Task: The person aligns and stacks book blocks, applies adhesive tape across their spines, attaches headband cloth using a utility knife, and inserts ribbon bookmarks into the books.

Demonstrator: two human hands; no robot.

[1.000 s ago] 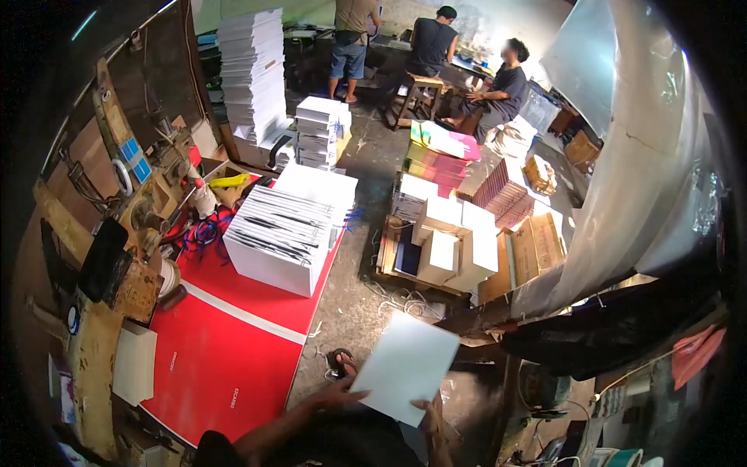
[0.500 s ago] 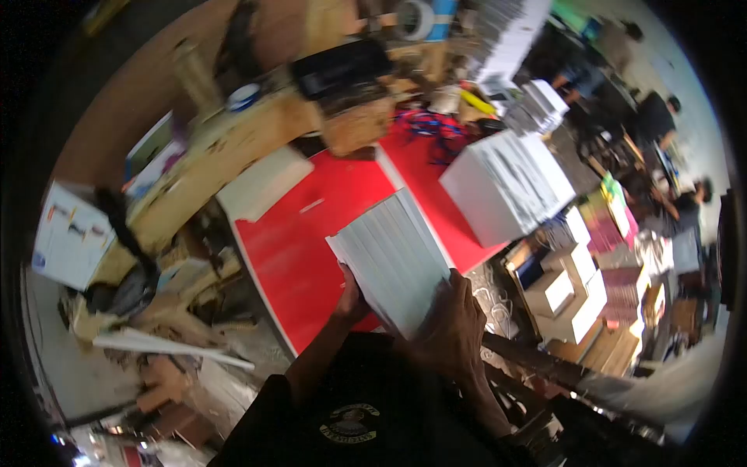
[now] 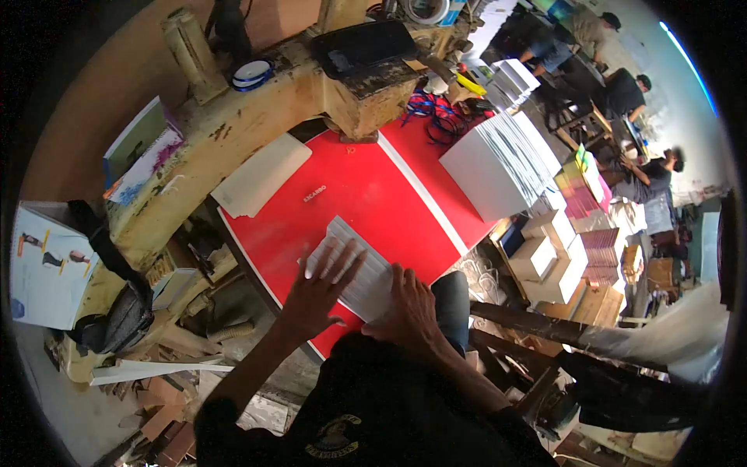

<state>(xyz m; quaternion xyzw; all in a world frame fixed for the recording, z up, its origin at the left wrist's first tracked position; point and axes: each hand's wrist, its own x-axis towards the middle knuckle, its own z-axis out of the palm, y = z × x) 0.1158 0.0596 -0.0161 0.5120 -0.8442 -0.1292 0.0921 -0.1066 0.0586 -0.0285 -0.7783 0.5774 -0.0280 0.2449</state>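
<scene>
Fingers on the left hand (image 3: 311, 300) are spread wide over the pale paper stack (image 3: 364, 279). Fingers on the right hand (image 3: 408, 311) bend down at the stack's right end, but I cannot tell how tightly they hold it. The stack lies on the red table (image 3: 381, 198), close to the edge by the person's body. Along the left side of the red table runs a big cream machine frame (image 3: 210, 156), with brown, worn spots. A big block of white paper (image 3: 498, 167) stands at the red table's right side, its many edges showing. Past that side, well apart from the table, three people are busy. A flat cream board (image 3: 261, 175) lies on the table's left edge, just beside the frame. Across the red table, between the stack and the white block, goes a long white stripe (image 3: 424, 191). Red and blue cords (image 3: 443, 121) sit in a tangle at the table's far end. Near them, also at the far end, is a small yellow thing (image 3: 471, 84).
</scene>
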